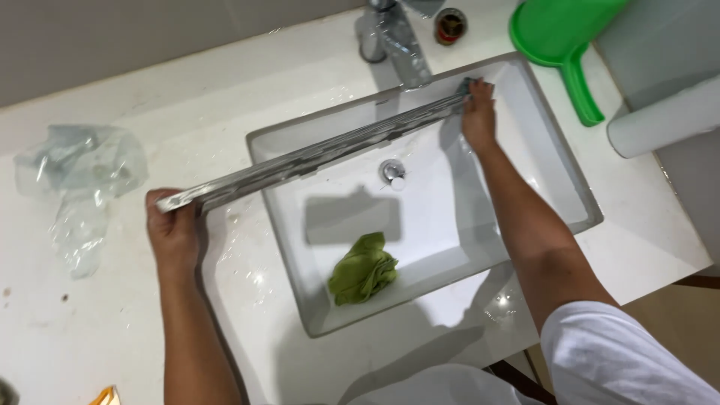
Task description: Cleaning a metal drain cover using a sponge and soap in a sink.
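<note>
Left hand [174, 229] clamps the long grey strip [315, 154] at centre-left; right hand [478, 112] presses a cloth to its upper-right end — wet counter [225, 97], so it may slip into the sink [559, 161]

The long strip [315, 154] running from nine to one o'clock is grey with pale and dark streaks, over a white sink [450, 247] set in a white counter [97, 330] speckled with small dark marks. A crumpled olive-green cloth [363, 268] lies at six o'clock in the sink, a bright green scoop [561, 37] sits at one o'clock, and the tap [397, 37] at twelve is shiny silver. A clear, faintly bluish plastic bag [79, 180] rests at nine o'clock, and the sleeve [615, 360] at five o'clock is white.
</note>
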